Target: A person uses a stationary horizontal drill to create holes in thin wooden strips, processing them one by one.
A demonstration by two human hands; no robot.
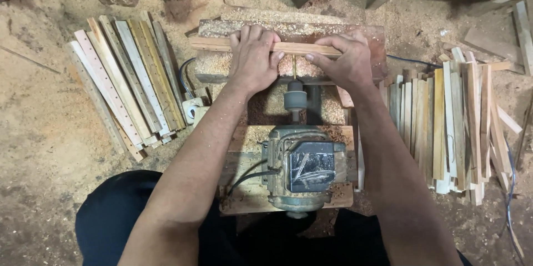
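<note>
A long thin wooden slat (208, 44) lies crosswise on a sawdust-covered wooden block (311, 31). My left hand (253, 58) grips the slat near its middle, fingers curled over the top. My right hand (344, 58) holds the same slat just to the right, thumb and fingers pinching it. Below the hands a horizontal drill bit and chuck (295, 98) point at the slat. An old grey electric motor (302, 169) behind the chuck sits on a wooden base (244, 138).
A stack of drilled slats (125, 83) lies on the left. A pile of plain slats (449, 121) lies on the right. A white power socket (191, 108) with a cable sits beside the block. Sawdust covers the floor; timber offcuts lie at the top.
</note>
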